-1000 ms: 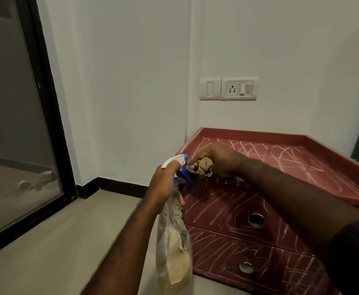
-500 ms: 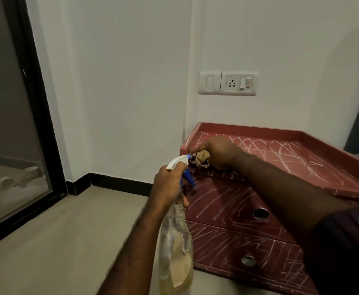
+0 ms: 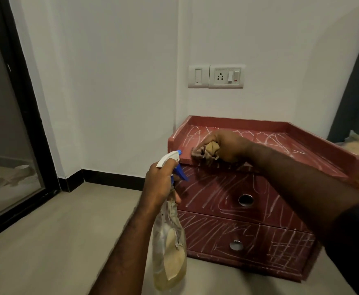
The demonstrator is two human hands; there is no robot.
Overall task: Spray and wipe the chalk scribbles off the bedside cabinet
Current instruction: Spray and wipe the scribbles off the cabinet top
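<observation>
Chalk scribbles (image 3: 206, 228) cross the top and both drawer fronts of the red bedside cabinet (image 3: 259, 237). It stands on the beige floor (image 3: 57, 241) at the right, against the white wall (image 3: 110, 81), below a socket plate (image 3: 226, 76). The right grip (image 3: 227, 146) is curled round a crumpled brown cloth (image 3: 208, 151), pressed on the top's near left edge. The left grip (image 3: 160, 184) is wrapped round the neck of a spray bottle (image 3: 170, 252), just left of the cabinet. A dark-framed glass door (image 3: 3, 145) fills the left.
</observation>
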